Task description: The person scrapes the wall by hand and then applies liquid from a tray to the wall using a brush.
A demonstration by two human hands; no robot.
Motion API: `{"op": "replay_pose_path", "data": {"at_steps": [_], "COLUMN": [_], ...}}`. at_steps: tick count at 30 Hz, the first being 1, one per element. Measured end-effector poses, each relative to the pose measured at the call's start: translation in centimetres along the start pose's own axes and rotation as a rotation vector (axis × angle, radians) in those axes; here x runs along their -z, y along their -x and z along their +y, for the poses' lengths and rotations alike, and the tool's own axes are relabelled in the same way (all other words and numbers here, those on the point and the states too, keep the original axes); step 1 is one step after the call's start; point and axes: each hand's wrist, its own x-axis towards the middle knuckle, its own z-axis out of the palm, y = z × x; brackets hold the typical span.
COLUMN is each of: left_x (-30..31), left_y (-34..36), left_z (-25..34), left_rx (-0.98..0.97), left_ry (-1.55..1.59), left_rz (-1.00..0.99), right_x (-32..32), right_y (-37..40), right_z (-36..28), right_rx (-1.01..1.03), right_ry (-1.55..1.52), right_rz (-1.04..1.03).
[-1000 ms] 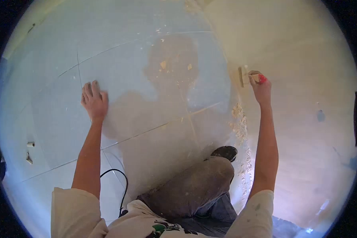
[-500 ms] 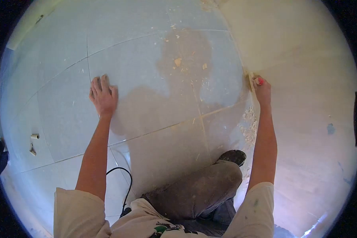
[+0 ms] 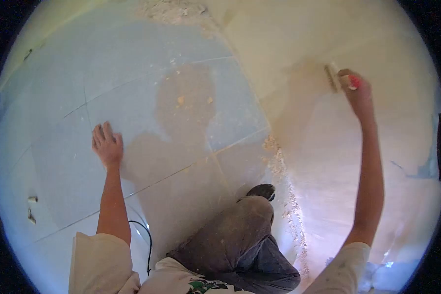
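Observation:
My right hand (image 3: 358,95) is closed around the handle of a scraper (image 3: 332,78), with a red part showing at the grip. The scraper's long thin edge is at the pale wall (image 3: 318,127), above and right of the floor joint; whether it touches cannot be made out. My left hand (image 3: 108,146) rests on the grey tiled floor (image 3: 166,161), fingers spread, holding nothing. Crumbly debris (image 3: 279,164) lies along the foot of the wall.
More debris (image 3: 174,11) is heaped at the top. Small flakes (image 3: 181,100) lie on the tiles. Two small pieces (image 3: 33,199) are at the far left. A black cable (image 3: 150,240) curves beside my leg (image 3: 225,230). My shoe (image 3: 262,191) is near the wall.
My right hand has moved right, off the floor joint and over the wall, with the scraper. The view has shifted; my left hand still rests on the tiles.

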Motion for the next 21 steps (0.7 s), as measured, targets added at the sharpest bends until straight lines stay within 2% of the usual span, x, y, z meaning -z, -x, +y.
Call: {"op": "replay_pose_path", "data": {"at_steps": [3,5,7,8,10,11,14,15,16,17,18,19,20,21], "left_x": [-0.1,-0.4,-0.7,-0.5,-0.1,0.0,-0.7,-1.0,-1.1,-1.2,-1.3,-1.0,-0.5,0.1], "left_y": [-0.1,0.1,0.2,0.2,0.2,0.1,0.3,0.4,0.5,0.5,0.4,0.3,0.2,0.2], "left_z": [-0.2,-0.5,-0.6,-0.5,-0.3,-0.3,-0.7,-0.8,-0.9,-1.0,-1.0,-0.8,-0.4,-0.5], "left_rx": [-0.005,-0.011,-0.001,-0.005,-0.009,-0.004,0.004,-0.003,-0.003,0.0,0.004,0.005,0.003,0.003], "left_ry": [-0.017,-0.01,-0.029,-0.055,-0.046,-0.051,-0.052,-0.052,-0.048,-0.063,-0.078,-0.077,-0.047,-0.024], "left_rz": [-0.008,-0.03,-0.023,-0.035,-0.037,-0.04,-0.053,-0.032,-0.028,-0.035,-0.042,-0.038,-0.061,-0.084], "right_x": [9.6,15.1,18.7,20.1,21.9,21.7,17.4,15.1,11.4,8.5,5.3,1.8,-2.7,-4.1], "right_y": [-2.9,-4.3,-4.5,-4.3,-3.6,-3.0,-1.0,0.0,1.7,3.8,5.9,7.8,11.4,14.2], "right_z": [0.1,1.0,-2.3,-2.8,-3.3,-3.4,-1.1,0.6,-1.1,0.0,-0.5,-1.7,0.8,-2.0], "right_rx": [-0.039,0.029,0.09,0.081,0.274,0.267,0.063,-0.023,-0.057,0.095,0.148,-0.162,0.119,0.131], "right_ry": [0.184,0.334,0.537,0.554,0.777,0.788,0.834,1.035,1.11,1.209,1.126,0.979,0.997,0.851], "right_rz": [0.039,0.181,0.34,0.341,0.404,0.404,0.417,0.285,0.263,0.185,0.144,-0.144,-0.053,-0.284]}}
